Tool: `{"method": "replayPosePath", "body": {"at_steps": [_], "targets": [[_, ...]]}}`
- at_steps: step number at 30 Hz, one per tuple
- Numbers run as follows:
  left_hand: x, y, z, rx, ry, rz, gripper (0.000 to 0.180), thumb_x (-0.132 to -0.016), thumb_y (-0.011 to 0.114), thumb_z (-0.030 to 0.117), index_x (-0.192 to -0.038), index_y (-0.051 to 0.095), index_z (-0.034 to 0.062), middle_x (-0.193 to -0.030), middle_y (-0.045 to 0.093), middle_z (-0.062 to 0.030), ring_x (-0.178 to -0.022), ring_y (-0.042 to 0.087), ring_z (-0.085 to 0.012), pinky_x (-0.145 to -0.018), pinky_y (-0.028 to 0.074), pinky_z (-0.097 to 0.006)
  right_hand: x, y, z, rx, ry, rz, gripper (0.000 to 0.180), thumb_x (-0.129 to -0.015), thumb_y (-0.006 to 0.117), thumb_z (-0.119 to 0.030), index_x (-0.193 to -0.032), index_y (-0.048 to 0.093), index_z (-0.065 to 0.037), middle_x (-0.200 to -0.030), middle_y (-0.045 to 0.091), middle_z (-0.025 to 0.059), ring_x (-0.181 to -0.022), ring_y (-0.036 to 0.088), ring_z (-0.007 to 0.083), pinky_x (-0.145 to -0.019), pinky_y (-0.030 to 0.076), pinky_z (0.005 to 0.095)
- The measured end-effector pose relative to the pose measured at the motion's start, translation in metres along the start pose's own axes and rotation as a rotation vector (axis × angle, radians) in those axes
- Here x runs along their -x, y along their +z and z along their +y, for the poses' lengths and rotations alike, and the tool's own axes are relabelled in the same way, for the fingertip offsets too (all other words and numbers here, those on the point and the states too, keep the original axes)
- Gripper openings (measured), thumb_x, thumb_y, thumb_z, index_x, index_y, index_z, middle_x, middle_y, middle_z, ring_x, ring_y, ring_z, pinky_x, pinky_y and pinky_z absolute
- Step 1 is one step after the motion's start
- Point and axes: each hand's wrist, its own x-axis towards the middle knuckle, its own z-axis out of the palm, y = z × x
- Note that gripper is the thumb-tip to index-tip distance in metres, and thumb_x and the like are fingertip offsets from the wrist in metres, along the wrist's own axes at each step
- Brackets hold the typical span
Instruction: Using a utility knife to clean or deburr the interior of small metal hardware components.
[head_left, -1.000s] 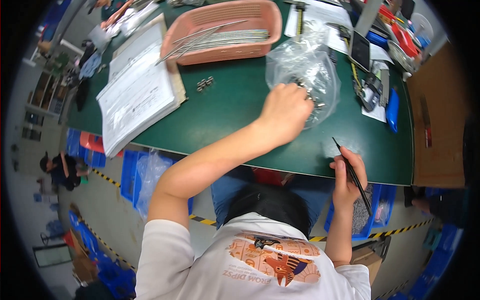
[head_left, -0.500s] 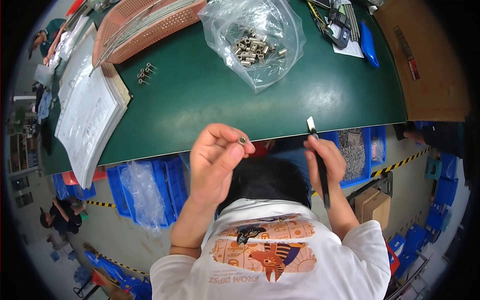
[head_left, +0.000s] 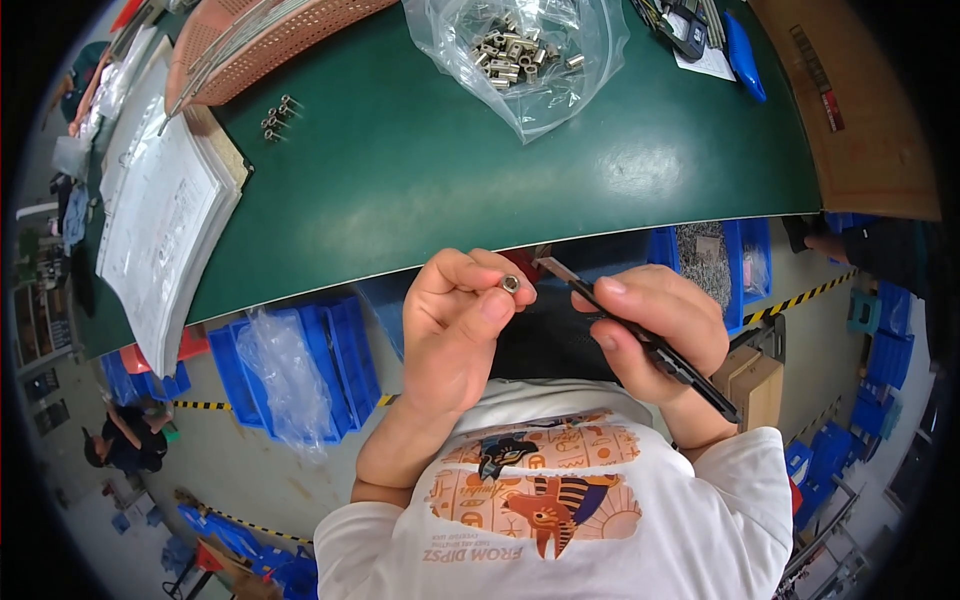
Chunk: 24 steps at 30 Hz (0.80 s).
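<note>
Thumb and fingertips of my left hand [head_left: 445, 335] pinch a small silvery metal sleeve [head_left: 511, 284], its hollow end facing up. A slim black craft knife [head_left: 655, 347] is gripped in my right hand [head_left: 680, 315]. The knife's blade points up and left, close to the sleeve but apart from it. Both hands are in front of my body, just off the near edge of the green table [head_left: 400, 190]. On that table, a clear plastic bag [head_left: 545, 115] holds many similar metal sleeves [head_left: 515, 52].
Several small metal pieces with pins [head_left: 278, 118] lie left of the bag. A pink perforated basket [head_left: 270, 55] holds long rods. Stacked papers [head_left: 165, 210] overhang the table's left edge. Blue bins [head_left: 345, 350] stand below, a cardboard box [head_left: 850, 120] at right. Another person [head_left: 125, 440] is at far left.
My right hand has brought the knife left, toward the sleeve, and turned its blade leftward. My left hand keeps its pinch on the sleeve. The table appears higher in the view.
</note>
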Motion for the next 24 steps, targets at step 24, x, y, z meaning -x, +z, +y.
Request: {"method": "replayPosePath", "body": {"at_steps": [24], "targets": [[0.009,0.004,-0.003,-0.323,0.267,0.039,0.024,-0.075,0.063,-0.012,-0.093,0.053,-0.0006,-0.098,0.055,-0.0146,-0.089,0.058,-0.0179,-0.081,0.048,-0.029,-0.001,0.009,-0.005,-0.051,-0.084,-0.063,0.024,-0.075,0.067,-0.007,-0.098,0.062,0.001,-0.074,0.065,0.0084,-0.068,0.066,0.0223,-0.059,0.052,0.03]]}}
